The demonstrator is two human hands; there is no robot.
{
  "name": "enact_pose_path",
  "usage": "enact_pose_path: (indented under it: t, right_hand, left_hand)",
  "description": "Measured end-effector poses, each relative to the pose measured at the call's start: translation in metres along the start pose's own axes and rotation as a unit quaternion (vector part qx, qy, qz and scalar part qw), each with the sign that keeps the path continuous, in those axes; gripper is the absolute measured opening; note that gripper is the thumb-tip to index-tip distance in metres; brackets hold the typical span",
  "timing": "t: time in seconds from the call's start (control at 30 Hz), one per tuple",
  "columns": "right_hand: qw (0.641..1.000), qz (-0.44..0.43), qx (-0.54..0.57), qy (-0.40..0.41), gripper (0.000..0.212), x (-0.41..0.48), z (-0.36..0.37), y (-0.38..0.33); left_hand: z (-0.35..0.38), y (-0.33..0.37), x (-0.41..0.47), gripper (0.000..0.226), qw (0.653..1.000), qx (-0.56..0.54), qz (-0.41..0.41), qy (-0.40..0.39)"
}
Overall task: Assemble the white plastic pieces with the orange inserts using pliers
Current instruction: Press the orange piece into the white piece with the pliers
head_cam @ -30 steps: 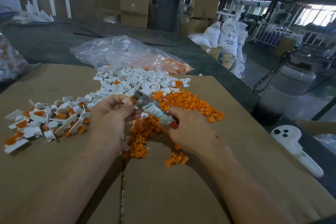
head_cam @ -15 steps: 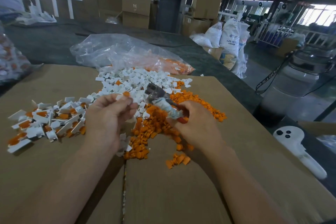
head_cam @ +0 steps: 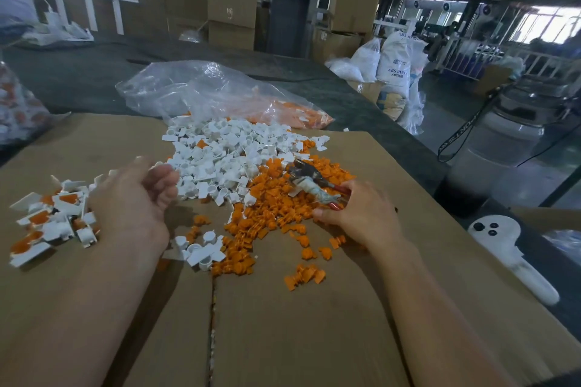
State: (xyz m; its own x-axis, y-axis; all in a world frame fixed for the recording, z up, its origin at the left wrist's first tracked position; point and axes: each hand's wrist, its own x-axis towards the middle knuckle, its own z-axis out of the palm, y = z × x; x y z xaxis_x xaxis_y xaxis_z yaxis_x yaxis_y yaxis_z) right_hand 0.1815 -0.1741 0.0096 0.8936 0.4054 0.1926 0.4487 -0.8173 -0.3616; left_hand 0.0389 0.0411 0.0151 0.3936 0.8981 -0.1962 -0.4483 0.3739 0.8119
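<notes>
A pile of loose white plastic pieces [head_cam: 232, 151] lies at the middle of the cardboard sheet [head_cam: 283, 330], with a heap of orange inserts [head_cam: 276, 207] just to its right. Assembled white-and-orange pieces [head_cam: 53, 217] lie in a heap at the left. My left hand [head_cam: 132, 201] hovers at the right edge of that heap, fingers loosely curled, with nothing visible in it. My right hand [head_cam: 364, 217] rests on the orange heap and grips the red handles of the tape-wrapped pliers [head_cam: 311, 182], whose jaws point up and to the left.
A clear plastic bag [head_cam: 201, 91] with orange parts lies behind the piles. Another bag of parts [head_cam: 15, 110] sits at the far left edge. A white handheld device [head_cam: 509, 251] lies on the dark table right of the cardboard. Boxes and sacks stand beyond.
My left hand has moved left from the pliers' jaws to the assembled heap, and the piece it pinched is no longer seen in it. My right hand carried the pliers to the right.
</notes>
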Motion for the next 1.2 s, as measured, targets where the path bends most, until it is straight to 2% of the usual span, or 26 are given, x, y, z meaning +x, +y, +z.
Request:
enact_pose_path:
  t: [0.03,0.07,0.13,0.2,0.27,0.33,0.43,0.5,0.67,0.73,0.87,0.93,1.0,1.07,1.13,1.2]
  right_hand:
    - [1.0,0.004,-0.003,-0.008,0.069,0.0,0.0,0.0]
    - [1.0,0.008,-0.007,-0.016,0.07,0.0,0.0,0.0]
    - [0.999,0.014,-0.015,-0.029,0.07,0.0,0.001,0.001]
    - [0.999,0.018,-0.019,-0.038,0.072,0.0,0.001,0.002]
    - [0.998,0.02,-0.027,-0.047,0.072,0.0,0.001,0.002]
    - [0.998,0.022,-0.035,-0.055,0.072,0.0,0.001,0.001]
    - [0.997,0.024,-0.04,-0.065,0.073,-0.001,0.0,0.001]
    - [0.995,0.02,-0.053,-0.076,0.076,-0.001,0.0,0.0]
    - [0.992,0.011,-0.069,-0.105,0.084,-0.004,0.0,-0.003]
    - [0.993,0.012,-0.058,-0.106,0.084,-0.003,0.0,-0.003]
    - [0.995,0.0,-0.038,-0.094,0.082,-0.004,0.002,-0.004]
    - [0.998,-0.021,0.001,-0.057,0.077,-0.005,0.002,-0.007]
    - [0.995,-0.073,0.066,0.005,0.059,-0.008,-0.001,-0.014]
    - [0.984,-0.142,0.103,0.03,0.03,-0.014,-0.006,-0.023]
    - [0.98,-0.182,0.08,-0.005,0.017,-0.022,-0.008,-0.031]
    - [0.98,-0.188,0.013,-0.062,0.02,-0.027,-0.004,-0.035]
  left_hand:
    - [0.001,-0.003,-0.001,0.004,0.994,0.102,0.043,-0.021]
    - [0.002,-0.007,-0.003,0.007,0.97,0.218,0.101,-0.038]
    - [0.002,-0.015,-0.008,0.019,0.878,0.419,0.22,-0.068]
    - [0.002,-0.021,-0.011,0.028,0.786,0.539,0.28,-0.113]
    - [0.003,-0.026,-0.008,0.036,0.718,0.613,0.285,-0.163]
    - [0.001,-0.028,-0.005,0.041,0.667,0.666,0.27,-0.198]
    - [-0.002,-0.032,-0.002,0.036,0.575,0.733,0.274,-0.238]
    - [-0.003,-0.032,-0.002,0.037,0.555,0.741,0.288,-0.243]
    - [0.001,-0.027,-0.005,0.039,0.59,0.738,0.264,-0.195]
    - [0.001,-0.028,-0.007,0.036,0.616,0.718,0.265,-0.186]
    - [0.001,-0.028,-0.011,0.029,0.717,0.62,0.282,-0.151]
    - [0.004,-0.025,-0.014,0.023,0.772,0.558,0.277,-0.128]
    - [0.007,-0.021,-0.02,0.015,0.825,0.487,0.256,-0.13]
    - [0.008,-0.018,-0.026,0.025,0.872,0.411,0.211,-0.159]
    - [0.008,-0.015,-0.032,0.03,0.911,0.338,0.136,-0.194]
    - [0.008,-0.014,-0.034,0.029,0.925,0.303,0.083,-0.212]
